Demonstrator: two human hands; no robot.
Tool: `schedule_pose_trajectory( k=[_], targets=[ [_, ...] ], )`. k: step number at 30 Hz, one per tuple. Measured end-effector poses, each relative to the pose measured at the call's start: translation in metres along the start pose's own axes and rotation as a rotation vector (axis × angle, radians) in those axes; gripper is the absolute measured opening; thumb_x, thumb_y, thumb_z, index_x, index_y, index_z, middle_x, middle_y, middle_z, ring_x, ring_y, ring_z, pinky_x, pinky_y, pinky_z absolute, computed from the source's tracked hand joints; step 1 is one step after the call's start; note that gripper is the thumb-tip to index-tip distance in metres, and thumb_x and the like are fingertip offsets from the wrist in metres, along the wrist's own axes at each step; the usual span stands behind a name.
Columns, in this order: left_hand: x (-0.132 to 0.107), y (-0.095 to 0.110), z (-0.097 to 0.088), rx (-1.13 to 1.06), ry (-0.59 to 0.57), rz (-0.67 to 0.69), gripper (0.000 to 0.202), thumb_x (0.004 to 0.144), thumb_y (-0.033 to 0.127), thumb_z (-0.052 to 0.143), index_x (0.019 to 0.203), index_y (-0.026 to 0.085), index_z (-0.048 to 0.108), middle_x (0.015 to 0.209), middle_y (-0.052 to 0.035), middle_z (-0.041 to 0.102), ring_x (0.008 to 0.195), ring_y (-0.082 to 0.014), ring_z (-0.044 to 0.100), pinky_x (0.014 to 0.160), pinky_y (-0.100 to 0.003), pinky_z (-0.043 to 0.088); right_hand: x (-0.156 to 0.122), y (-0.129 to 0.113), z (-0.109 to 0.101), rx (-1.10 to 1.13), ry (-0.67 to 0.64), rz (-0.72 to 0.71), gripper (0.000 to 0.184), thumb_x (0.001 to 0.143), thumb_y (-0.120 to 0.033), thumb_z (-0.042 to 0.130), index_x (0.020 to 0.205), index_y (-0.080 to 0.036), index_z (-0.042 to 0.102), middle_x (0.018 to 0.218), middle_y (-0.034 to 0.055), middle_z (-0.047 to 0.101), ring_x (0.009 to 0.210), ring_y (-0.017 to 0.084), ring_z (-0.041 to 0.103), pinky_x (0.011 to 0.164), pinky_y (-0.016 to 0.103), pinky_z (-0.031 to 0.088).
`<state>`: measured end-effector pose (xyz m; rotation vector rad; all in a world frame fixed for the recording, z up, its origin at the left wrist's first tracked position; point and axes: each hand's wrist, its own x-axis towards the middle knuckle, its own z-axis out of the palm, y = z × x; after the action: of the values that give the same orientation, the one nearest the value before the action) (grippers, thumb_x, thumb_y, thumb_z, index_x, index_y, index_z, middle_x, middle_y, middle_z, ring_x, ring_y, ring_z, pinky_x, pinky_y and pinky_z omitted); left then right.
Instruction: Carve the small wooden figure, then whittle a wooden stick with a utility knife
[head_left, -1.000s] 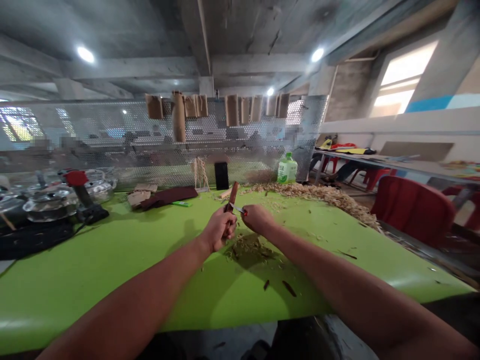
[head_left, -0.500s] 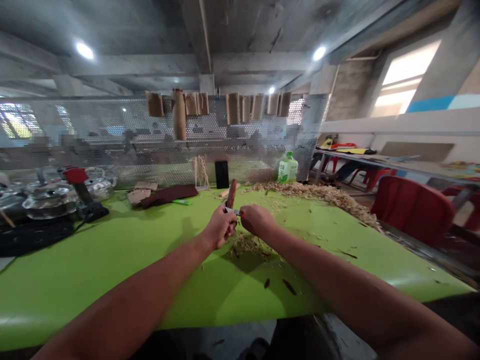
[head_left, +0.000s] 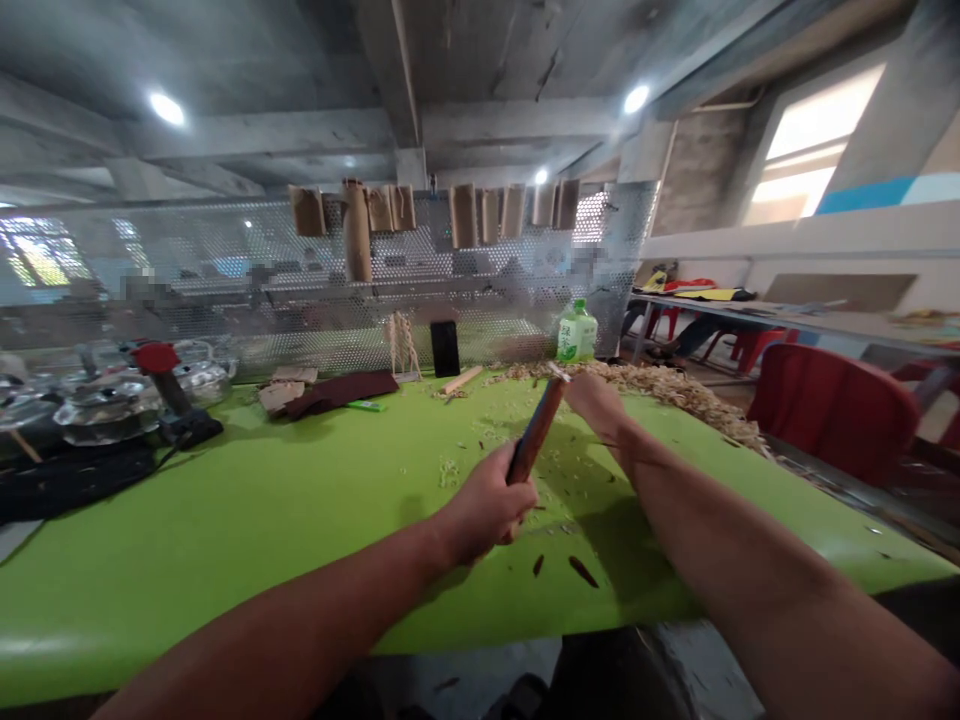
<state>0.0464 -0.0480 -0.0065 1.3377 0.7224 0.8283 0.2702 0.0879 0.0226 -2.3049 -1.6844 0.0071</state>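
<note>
Though close before, right hand [head_left: 596, 405] apart

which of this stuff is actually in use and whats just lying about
in use: wood stick in the left hand, its tip by the right hand, shavings on the green table

lying about: black phone, plastic bottle, pale wood strip, dark cloth, metal pots

I logged the room | 12 o'clock: I saw a perforated metal screen [head_left: 480, 285] hung with brown paper tubes [head_left: 463, 215], under a beamed concrete ceiling [head_left: 510, 60] with round lamps [head_left: 636, 99] | 2 o'clock: a bright window [head_left: 821, 145] | 3 o'clock: red plastic chairs [head_left: 832, 412] near a long table [head_left: 825, 318]
</note>
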Motion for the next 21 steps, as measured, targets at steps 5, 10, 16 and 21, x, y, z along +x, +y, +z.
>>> schedule_pose_trajectory(
  k=[5, 10, 16, 21],
  targets=[
    [0.016, 0.000, -0.019, -0.142, 0.103, -0.014, 0.046, 0.077, 0.019, 0.058, 0.121, 0.017, 0.043, 0.052, 0.0120, 0.038, 0.036, -0.0053, 0.026, 0.035, -0.018, 0.021, 0.008, -0.007, 0.004, 0.095, 0.034, -0.027, 0.036, 0.088, -0.021, 0.046, 0.112, -0.010, 0.072, 0.108, 0.0226, 0.070, 0.096, 0.028, 0.068, 0.073, 0.030, 0.048],
    [0.031, -0.004, -0.036, -0.204, 0.178, 0.011, 0.037, 0.071, 0.016, 0.058, 0.105, 0.020, 0.044, 0.049, 0.0126, 0.037, 0.036, -0.0052, 0.026, 0.036, -0.018, 0.018, -0.024, -0.043, 0.019, 0.087, 0.038, -0.221, 0.034, 0.088, -0.025, 0.046, 0.105, -0.016, 0.074, 0.100, 0.0167, 0.073, 0.088, 0.023, 0.069, 0.068, 0.026, 0.044],
    [0.042, -0.002, -0.044, -0.224, 0.305, 0.029, 0.033, 0.064, 0.013, 0.058, 0.090, 0.023, 0.042, 0.044, 0.0137, 0.032, 0.033, -0.0056, 0.027, 0.036, -0.017, 0.015, -0.072, -0.068, 0.020, 0.027, 0.000, -0.491, 0.035, 0.090, -0.027, 0.041, 0.097, -0.017, 0.075, 0.091, 0.0128, 0.075, 0.078, 0.020, 0.067, 0.064, 0.025, 0.042],
    [0.044, 0.000, -0.046, -0.218, 0.321, 0.053, 0.030, 0.064, 0.015, 0.059, 0.085, 0.023, 0.040, 0.046, 0.0133, 0.034, 0.032, -0.0047, 0.030, 0.036, -0.017, 0.015, -0.086, -0.080, 0.020, -0.112, -0.058, -0.563, 0.030, 0.088, -0.023, 0.044, 0.096, -0.019, 0.073, 0.092, 0.0129, 0.074, 0.079, 0.020, 0.069, 0.065, 0.024, 0.044]
  ],
)
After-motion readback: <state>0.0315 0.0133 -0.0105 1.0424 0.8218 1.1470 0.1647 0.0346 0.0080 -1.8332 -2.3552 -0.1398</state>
